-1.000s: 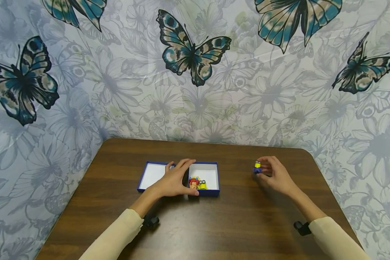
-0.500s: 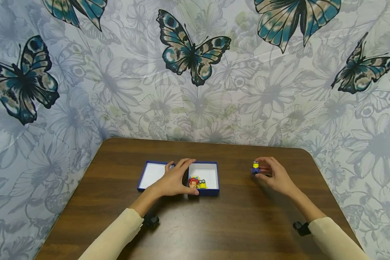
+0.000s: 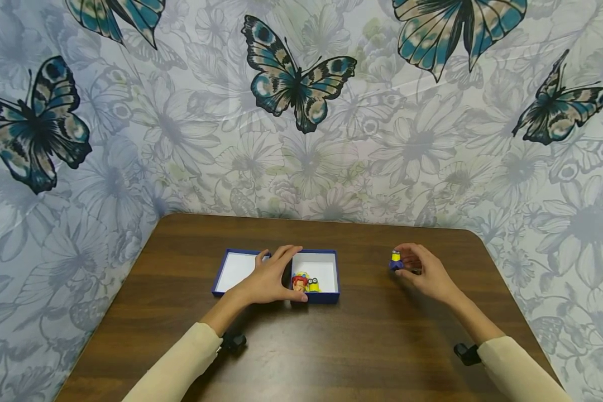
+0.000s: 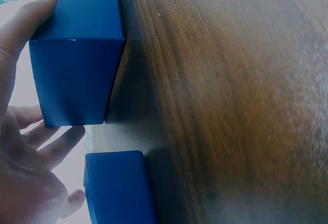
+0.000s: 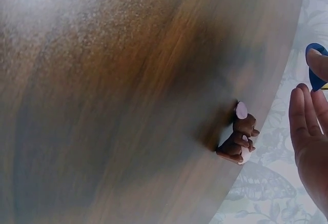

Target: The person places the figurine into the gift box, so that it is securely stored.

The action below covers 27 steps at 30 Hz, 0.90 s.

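My left hand [image 3: 266, 282] spans the left side of a blue box [image 3: 324, 298] with a white inside, holding it with the thumb at the front wall and the fingers at the far rim. Inside the box lie a red-haired toy figure [image 3: 299, 282] and a yellow goggled toy figure [image 3: 313, 285]. Off to the right, my right hand [image 3: 429, 273] pinches a yellow and blue toy figure [image 3: 396, 261] between thumb and fingers. Only its blue part [image 5: 314, 73] and a sliver of yellow show in the right wrist view.
Left of the box lies its shallower blue lid [image 3: 236, 273], white side up, partly behind my left hand. A brown mouse figure [image 5: 238, 139] stands on the table in the right wrist view; my right hand hides it from the head view. A butterfly-print cloth [image 3: 301, 167] hangs behind the table.
My right hand has shifted very slightly left with the toy figure over the last second. The left hand and the box have stayed still.
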Each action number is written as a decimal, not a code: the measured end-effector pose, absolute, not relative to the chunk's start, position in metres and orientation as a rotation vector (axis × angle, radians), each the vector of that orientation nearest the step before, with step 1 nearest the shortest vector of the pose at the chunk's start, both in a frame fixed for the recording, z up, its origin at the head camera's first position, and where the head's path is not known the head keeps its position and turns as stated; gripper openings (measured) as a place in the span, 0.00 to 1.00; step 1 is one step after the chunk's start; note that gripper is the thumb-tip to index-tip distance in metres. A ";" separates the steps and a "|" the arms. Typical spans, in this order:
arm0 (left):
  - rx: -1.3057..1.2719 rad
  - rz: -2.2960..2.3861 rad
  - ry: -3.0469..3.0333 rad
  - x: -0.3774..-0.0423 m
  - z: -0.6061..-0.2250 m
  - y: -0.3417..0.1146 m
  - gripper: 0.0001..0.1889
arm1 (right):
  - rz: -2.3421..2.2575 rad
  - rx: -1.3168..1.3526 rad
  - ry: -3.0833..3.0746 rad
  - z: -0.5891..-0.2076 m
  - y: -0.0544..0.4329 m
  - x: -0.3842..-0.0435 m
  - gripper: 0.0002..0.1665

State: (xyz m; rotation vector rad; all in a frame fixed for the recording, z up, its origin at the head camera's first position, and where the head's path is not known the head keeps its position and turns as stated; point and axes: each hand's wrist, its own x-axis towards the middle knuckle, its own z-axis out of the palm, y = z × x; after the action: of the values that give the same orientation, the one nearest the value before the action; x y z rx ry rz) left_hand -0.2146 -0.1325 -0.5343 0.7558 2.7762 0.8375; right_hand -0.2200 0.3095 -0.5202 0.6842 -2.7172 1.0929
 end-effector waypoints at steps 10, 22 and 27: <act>0.748 0.835 2.772 -0.215 -0.534 -0.132 0.65 | 1.085 0.673 -2.730 -0.519 0.309 -0.219 0.34; 0.761 0.859 2.777 -0.214 -0.533 -0.132 0.64 | 1.081 0.661 -2.734 -0.519 0.308 -0.219 0.33; 0.758 0.852 2.778 -0.214 -0.533 -0.132 0.64 | 1.092 0.637 -2.763 -0.517 0.308 -0.219 0.33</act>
State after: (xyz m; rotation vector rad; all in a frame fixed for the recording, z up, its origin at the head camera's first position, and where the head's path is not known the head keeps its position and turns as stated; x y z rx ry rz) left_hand -0.2136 -0.1321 -0.5325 0.7576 2.7783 0.8523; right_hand -0.2187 0.3082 -0.5169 0.6375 -2.7631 1.0922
